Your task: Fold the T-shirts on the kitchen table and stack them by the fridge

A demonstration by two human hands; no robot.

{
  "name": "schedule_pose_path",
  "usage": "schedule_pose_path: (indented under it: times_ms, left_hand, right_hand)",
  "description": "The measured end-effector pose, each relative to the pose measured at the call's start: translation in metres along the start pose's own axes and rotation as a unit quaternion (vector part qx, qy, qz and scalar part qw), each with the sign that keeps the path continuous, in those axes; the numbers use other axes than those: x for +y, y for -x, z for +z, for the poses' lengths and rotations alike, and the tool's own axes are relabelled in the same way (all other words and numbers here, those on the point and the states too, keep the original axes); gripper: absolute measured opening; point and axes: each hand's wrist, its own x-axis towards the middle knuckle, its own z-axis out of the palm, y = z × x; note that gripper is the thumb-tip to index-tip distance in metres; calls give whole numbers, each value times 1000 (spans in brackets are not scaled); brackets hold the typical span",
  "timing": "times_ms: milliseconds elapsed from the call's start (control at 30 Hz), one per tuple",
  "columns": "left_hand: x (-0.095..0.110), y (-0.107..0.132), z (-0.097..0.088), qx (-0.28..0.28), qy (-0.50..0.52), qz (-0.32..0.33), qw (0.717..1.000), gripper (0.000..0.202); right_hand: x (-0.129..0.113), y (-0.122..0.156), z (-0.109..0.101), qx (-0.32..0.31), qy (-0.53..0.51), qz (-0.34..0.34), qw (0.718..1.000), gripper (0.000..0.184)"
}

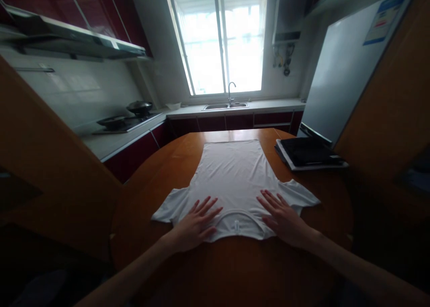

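Resting spread, unclenched fingers (204, 207) of the left hand (191, 228) and right hand (285, 220) on a white T-shirt (233, 177), gripping nothing, presumably to smooth and steady it. Laid flat across the tabletop (235, 271), collar (236, 211) toward the near edge, hem (231, 141) close to the far edge, probably for easy reach. Near the far-right edge, a dark-topped stack (309, 151), apparently leaving room.
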Motion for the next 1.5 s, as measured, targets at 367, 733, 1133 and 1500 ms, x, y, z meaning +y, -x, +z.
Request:
schedule_pose_path:
  times_ms: [367, 733, 1133, 1500]
  left_hand:
    - [-1, -50, -31, 55, 71, -10, 996, 51]
    - [-10, -93, 23, 96, 15, -97, 991, 60]
    - [-11, -92, 22, 63, 11, -137, 989, 61]
    - [-12, -93, 24, 23, 5, -144, 989, 62]
  right_hand:
    - [-32, -65, -22, 18, -23, -10, 1000, 54]
    - [-33, -110, 33, 32, -8, 98, 995, 61]
    - [-24, -111, 27, 66, -4, 126, 990, 62]
    - [62, -114, 13, 14, 63, 316, 947, 69]
